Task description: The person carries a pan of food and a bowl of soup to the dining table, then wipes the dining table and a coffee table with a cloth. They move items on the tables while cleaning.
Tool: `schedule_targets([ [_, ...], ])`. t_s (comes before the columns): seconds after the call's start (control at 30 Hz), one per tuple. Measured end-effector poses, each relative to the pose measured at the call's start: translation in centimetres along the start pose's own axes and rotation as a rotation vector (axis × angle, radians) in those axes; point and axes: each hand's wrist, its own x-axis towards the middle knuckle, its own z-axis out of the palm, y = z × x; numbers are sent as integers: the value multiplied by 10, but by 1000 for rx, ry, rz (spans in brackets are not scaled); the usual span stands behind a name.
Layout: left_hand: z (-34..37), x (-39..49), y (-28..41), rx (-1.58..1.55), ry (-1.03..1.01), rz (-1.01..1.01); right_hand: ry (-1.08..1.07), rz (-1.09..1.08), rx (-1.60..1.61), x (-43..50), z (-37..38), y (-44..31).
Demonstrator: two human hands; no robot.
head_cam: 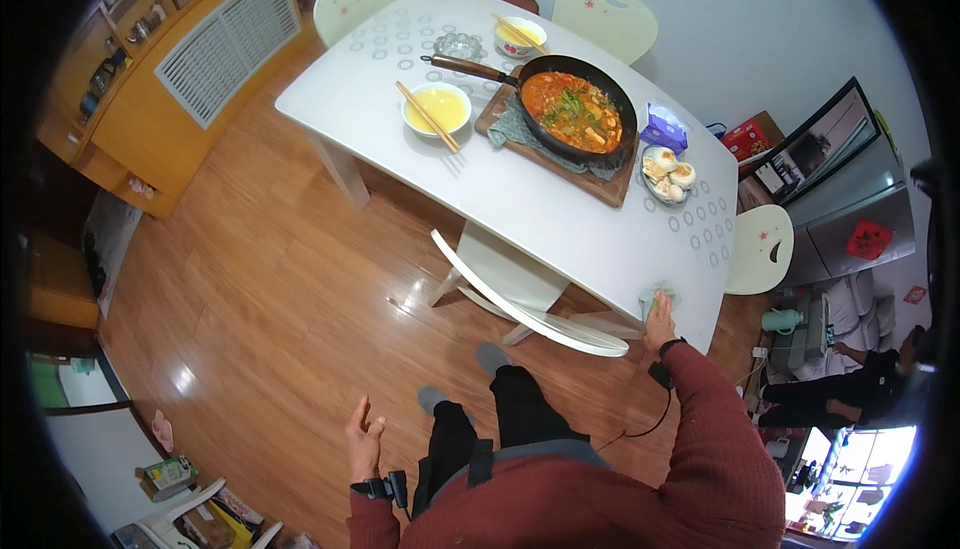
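My right hand (661, 319) rests on a pale green cloth (646, 298), pressed flat on the near right corner of the white dining table (525, 208). Low over the wooden floor, my left hand (365, 433) hangs with its fingers apart and holds nothing. Toward the table's middle, a black frying pan (541, 135) with a red stew (574, 110) sits on a cloth over a wooden board (619, 190). To its right is a bowl of buns and eggs (667, 174). Two bowls of yellow liquid, one near (437, 110) and one far (520, 35), have chopsticks laid across them.
A white chair (517, 268) stands at the table's near side, close to my legs. Other chairs (606, 16) surround the table. A purple tissue pack (664, 129) lies by the buns, and a glass dish (457, 46) farther left. Someone in dark clothes (832, 391) is at the right.
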Motion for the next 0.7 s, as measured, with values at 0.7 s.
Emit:
schedule_targets([
  [0.7, -75, -21, -42, -235, 273, -120, -139, -829, 1082, -48, -87, -362],
])
